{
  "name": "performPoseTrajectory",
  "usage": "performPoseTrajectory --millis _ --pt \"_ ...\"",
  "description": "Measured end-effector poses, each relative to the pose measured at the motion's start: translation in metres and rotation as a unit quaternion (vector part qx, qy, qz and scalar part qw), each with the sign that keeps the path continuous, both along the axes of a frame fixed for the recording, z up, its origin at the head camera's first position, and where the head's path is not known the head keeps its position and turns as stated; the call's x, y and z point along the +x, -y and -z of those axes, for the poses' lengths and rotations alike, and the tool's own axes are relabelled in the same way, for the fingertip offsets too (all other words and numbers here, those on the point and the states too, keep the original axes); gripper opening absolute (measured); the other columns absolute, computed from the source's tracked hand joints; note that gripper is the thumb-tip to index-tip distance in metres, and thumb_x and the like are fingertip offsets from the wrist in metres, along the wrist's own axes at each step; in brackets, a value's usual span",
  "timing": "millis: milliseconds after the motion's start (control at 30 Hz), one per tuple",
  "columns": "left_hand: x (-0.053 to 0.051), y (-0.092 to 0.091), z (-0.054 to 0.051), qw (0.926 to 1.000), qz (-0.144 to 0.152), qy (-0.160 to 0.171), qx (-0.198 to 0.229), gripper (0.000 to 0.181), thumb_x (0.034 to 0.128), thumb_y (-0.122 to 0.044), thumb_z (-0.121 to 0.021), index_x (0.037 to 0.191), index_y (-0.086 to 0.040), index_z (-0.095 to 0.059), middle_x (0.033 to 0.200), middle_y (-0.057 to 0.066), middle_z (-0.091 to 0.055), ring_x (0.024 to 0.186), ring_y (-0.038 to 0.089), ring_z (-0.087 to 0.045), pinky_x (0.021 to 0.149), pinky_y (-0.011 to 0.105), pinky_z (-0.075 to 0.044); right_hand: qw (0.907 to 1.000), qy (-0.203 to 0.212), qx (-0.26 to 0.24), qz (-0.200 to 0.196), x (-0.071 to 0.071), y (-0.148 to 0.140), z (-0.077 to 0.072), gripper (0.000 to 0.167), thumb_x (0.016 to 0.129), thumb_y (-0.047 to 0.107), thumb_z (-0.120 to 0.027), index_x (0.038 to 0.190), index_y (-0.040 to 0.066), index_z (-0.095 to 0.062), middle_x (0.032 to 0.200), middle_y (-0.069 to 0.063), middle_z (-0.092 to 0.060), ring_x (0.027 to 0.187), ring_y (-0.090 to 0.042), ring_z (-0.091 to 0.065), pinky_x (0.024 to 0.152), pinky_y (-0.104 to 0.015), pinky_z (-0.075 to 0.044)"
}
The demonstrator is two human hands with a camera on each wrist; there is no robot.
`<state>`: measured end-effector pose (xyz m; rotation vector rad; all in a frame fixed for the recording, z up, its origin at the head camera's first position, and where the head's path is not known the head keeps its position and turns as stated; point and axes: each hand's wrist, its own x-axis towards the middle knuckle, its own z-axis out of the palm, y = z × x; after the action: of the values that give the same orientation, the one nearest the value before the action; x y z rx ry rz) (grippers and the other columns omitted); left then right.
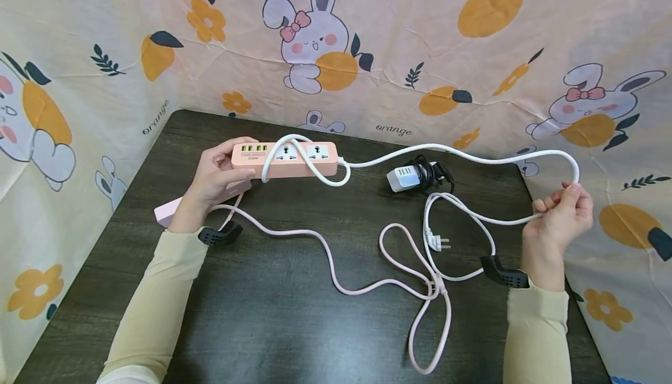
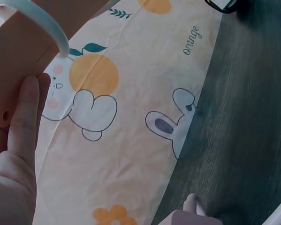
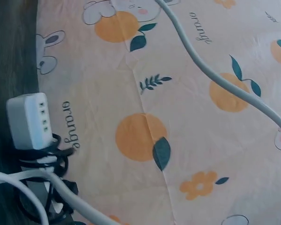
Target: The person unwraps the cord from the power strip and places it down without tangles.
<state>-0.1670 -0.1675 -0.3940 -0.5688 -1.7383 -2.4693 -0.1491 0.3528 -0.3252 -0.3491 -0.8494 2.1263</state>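
Note:
My left hand (image 1: 217, 171) grips the left end of a peach-coloured power strip (image 1: 286, 165), thumb on the front. The strip is raised above the table, its sockets and USB ports facing me. Its white cord (image 1: 488, 160) loops across the front, leaves the right end and arches over to my right hand (image 1: 559, 217), which pinches it between thumb and fingers. From there the cord runs back to a loose coil with a white plug (image 1: 436, 242). In the left wrist view my fingers (image 2: 24, 122) lie against the strip's underside.
A paler pink power strip (image 1: 169, 212) lies partly hidden behind my left wrist. Its pink cord (image 1: 315, 233) crosses the dark table (image 1: 273, 314) to a tied bundle. A small white USB power strip (image 1: 404, 178), wrapped in black cord, sits at the back. Printed cloth surrounds the table.

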Motion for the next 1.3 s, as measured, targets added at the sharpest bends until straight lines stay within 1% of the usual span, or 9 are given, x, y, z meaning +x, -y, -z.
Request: performPoseTrajectory --millis 233,400,567,700,800,900,1033,1133,1300 --pt "-0.005 0.016 0.002 0.9995 -0.021 -0.024 0.004 0.050 0.0683 0.026 -0.059 0.110 -0.001 -0.065 0.103 0.008 -0.063 0.091 0.015 -0.060 0.076 0.021 -0.051 0.9974 0.023 -0.067 0.012 0.009 -0.024 -0.007 0.015 0.095 0.006 -0.052 0.087 -0.007 -0.052 0.063 -0.008 -0.038 0.040 -0.014 -0.028 0.034 -0.021 -0.022" --pt "-0.006 0.024 0.007 0.9982 -0.058 -0.006 0.014 0.050 0.0685 0.029 -0.056 0.108 -0.001 -0.065 0.104 0.009 -0.061 0.093 0.016 -0.059 0.078 0.021 -0.051 0.9976 0.037 -0.055 0.021 0.019 -0.032 -0.004 0.015 0.093 0.008 -0.056 0.091 -0.007 -0.053 0.065 -0.009 -0.040 0.042 -0.016 -0.030 0.034 -0.022 -0.025" --pt "-0.007 0.024 0.009 0.9930 -0.107 0.017 0.048 0.045 0.0728 0.025 -0.055 0.107 -0.002 -0.065 0.103 0.008 -0.061 0.092 0.017 -0.059 0.076 0.021 -0.051 0.9966 0.060 0.038 0.043 0.027 -0.036 0.002 0.014 0.088 0.005 -0.064 0.090 -0.008 -0.059 0.067 -0.011 -0.044 0.045 -0.016 -0.031 0.037 -0.020 -0.031" --pt "-0.008 0.024 0.007 0.9878 -0.138 0.024 0.069 0.042 0.0746 0.023 -0.056 0.106 -0.003 -0.066 0.103 0.009 -0.060 0.093 0.018 -0.058 0.076 0.021 -0.051 0.9784 0.073 0.181 0.069 0.031 -0.042 0.015 0.009 0.085 0.000 -0.064 0.083 -0.009 -0.063 0.064 -0.009 -0.049 0.046 -0.014 -0.035 0.042 -0.017 -0.037" --pt "-0.008 0.025 0.005 0.9857 -0.149 0.021 0.076 0.041 0.0742 0.023 -0.056 0.106 -0.002 -0.066 0.103 0.010 -0.060 0.093 0.019 -0.057 0.076 0.021 -0.051 0.9489 0.087 0.298 0.058 0.032 -0.049 0.026 0.008 0.085 -0.004 -0.062 0.080 -0.009 -0.066 0.061 -0.005 -0.055 0.049 -0.010 -0.043 0.047 -0.014 -0.040" --pt "-0.007 0.026 0.003 0.9846 -0.156 0.017 0.078 0.041 0.0737 0.022 -0.058 0.106 -0.002 -0.066 0.104 0.010 -0.060 0.094 0.019 -0.057 0.076 0.021 -0.051 0.8912 0.133 0.432 0.037 0.032 -0.054 0.037 0.010 0.087 -0.003 -0.060 0.083 -0.009 -0.067 0.064 0.005 -0.058 0.054 -0.004 -0.047 0.053 -0.011 -0.040" --pt "-0.006 0.025 0.003 0.9835 -0.165 0.016 0.073 0.039 0.0735 0.020 -0.062 0.106 -0.001 -0.066 0.104 0.009 -0.061 0.094 0.019 -0.057 0.078 0.021 -0.051 0.8031 0.191 0.564 0.022 0.035 -0.057 0.049 0.011 0.089 -0.003 -0.058 0.088 -0.011 -0.065 0.068 0.018 -0.055 0.058 0.000 -0.043 0.055 -0.010 -0.035" --pt "-0.007 0.023 0.004 0.9829 -0.171 0.020 0.066 0.039 0.0740 0.019 -0.062 0.107 -0.002 -0.066 0.104 0.009 -0.060 0.094 0.019 -0.057 0.077 0.020 -0.051 0.7790 0.199 0.595 0.008 0.036 -0.059 0.057 0.012 0.088 -0.006 -0.057 0.089 -0.017 -0.060 0.068 0.019 -0.053 0.057 -0.001 -0.040 0.053 -0.011 -0.032" --pt "-0.007 0.019 0.004 0.9783 -0.195 0.022 0.068 0.040 0.0742 0.020 -0.061 0.107 -0.002 -0.066 0.104 0.010 -0.059 0.094 0.020 -0.057 0.076 0.021 -0.051 0.7609 0.203 0.616 0.003 0.034 -0.067 0.071 0.012 0.088 -0.007 -0.058 0.089 -0.019 -0.058 0.068 0.022 -0.051 0.056 0.002 -0.039 0.053 -0.010 -0.031"
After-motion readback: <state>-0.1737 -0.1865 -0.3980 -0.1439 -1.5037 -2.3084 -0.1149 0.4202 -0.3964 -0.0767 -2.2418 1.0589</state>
